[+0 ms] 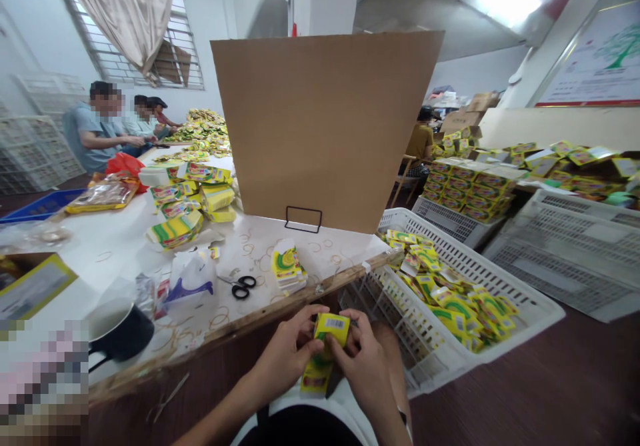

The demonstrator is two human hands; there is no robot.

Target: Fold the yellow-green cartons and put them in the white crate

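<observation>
box's right between left hand and right hand, near side of the table, long axis near-to-far, near end kinda left. both hands pinching it, neither's closer tbh.

Scissors and a dark mug rest on the table.

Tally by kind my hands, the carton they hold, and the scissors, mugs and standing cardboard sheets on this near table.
Left hand and right hand: 2
Yellow-green carton: 1
Black-handled scissors: 1 pair
Dark mug: 1
Cardboard sheet: 1
Total: 6
</observation>
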